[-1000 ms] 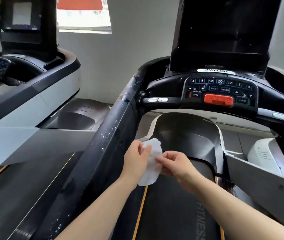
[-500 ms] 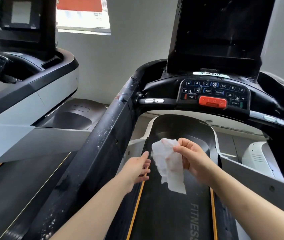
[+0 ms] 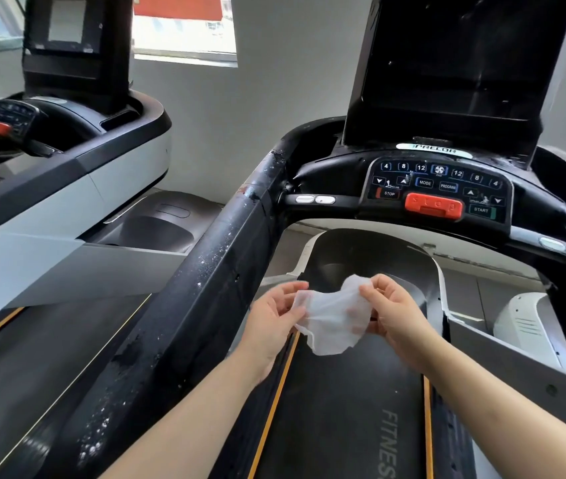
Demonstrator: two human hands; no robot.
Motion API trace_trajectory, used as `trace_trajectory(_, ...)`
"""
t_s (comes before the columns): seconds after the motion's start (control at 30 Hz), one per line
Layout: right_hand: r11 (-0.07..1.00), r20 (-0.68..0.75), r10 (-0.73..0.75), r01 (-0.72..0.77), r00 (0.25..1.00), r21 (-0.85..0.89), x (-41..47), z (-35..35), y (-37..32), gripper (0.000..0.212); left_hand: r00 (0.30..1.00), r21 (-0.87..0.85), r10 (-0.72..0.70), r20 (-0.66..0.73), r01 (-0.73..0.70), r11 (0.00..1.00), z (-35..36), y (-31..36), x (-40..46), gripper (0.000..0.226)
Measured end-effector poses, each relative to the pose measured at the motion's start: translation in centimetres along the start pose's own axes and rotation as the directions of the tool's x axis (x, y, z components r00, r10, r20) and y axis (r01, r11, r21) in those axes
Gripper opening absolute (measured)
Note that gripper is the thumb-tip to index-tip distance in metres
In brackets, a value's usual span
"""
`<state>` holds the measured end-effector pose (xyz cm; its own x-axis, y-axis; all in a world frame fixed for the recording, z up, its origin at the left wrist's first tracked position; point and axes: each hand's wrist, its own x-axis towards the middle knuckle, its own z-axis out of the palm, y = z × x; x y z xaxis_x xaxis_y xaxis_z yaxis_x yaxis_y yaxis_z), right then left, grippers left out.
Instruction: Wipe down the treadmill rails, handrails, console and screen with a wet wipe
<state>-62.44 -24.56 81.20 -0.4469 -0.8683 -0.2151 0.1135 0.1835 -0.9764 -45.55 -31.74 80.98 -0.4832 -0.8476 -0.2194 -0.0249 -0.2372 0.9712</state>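
Wet wipe (image 3: 335, 314) stretched between left hand (image 3: 274, 318) and right hand (image 3: 390, 311), each pinching an edge above the belt (image 3: 343, 409), likely spreading it flat for the spotted left handrail (image 3: 205, 288).

Thin white wet wipe (image 3: 335, 318), stretched open above the treadmill belt (image 3: 343, 409).
Pinched at both top corners, sagging between; speckled black left handrail (image 3: 185, 305) just beside.
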Motion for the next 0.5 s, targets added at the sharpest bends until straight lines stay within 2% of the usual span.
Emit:
trace_trajectory(0.17,0.957,-0.170,-0.040,-0.011,0.985,-0.291,1.3,-0.1,0.5,0.020,0.993,0.191,0.013,0.118,-0.035,0.981,0.0,0.5,0.1,0.052)
trace_trajectory(0.33,0.924,-0.186,-0.093,0.015,0.978,-0.382,2.1,-0.3,0.3,0.019,0.954,0.366,0.027,0.298,-0.141,0.920,-0.2,0.5,-0.1,0.084)
trace_trajectory(0.5,0.935,-0.183,-0.113,0.042,0.976,-0.353,2.8,-0.1,-0.5,0.017,0.925,0.441,-0.041,0.379,-0.142,0.886,-0.2,0.5,-0.2,0.101)
